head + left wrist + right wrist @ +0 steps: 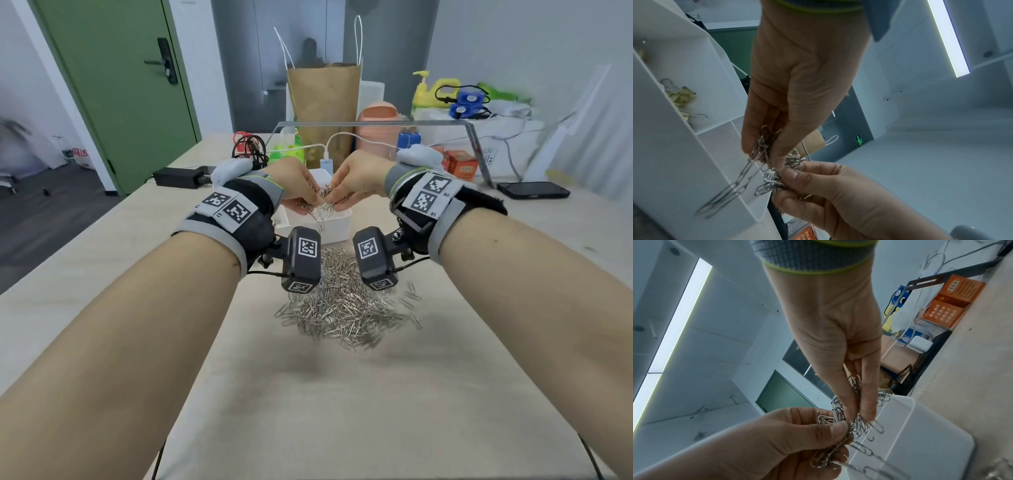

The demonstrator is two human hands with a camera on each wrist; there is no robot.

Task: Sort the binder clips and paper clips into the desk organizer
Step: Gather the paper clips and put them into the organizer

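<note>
Both hands hover over the white desk organizer [337, 228]. My left hand [312, 199] and my right hand [337, 202] each pinch part of one tangled bunch of silver paper clips [323, 192]. In the left wrist view the left hand [764, 154] holds clips [766, 142], and a linked chain [729, 193] dangles over the organizer [670, 154]. Gold binder clips [681, 97] lie in one compartment. In the right wrist view the right hand [860, 417] pinches the clips [856, 425] above the organizer [931, 434]. A big pile of paper clips [346, 305] lies on the table in front.
Behind the organizer are a white power bank [327, 164] with its cable, a brown paper bag [323, 99] and a clear acrylic stand [476, 147]. A phone [532, 190] and orange boxes [460, 164] lie to the right. A black adapter [178, 176] lies to the left.
</note>
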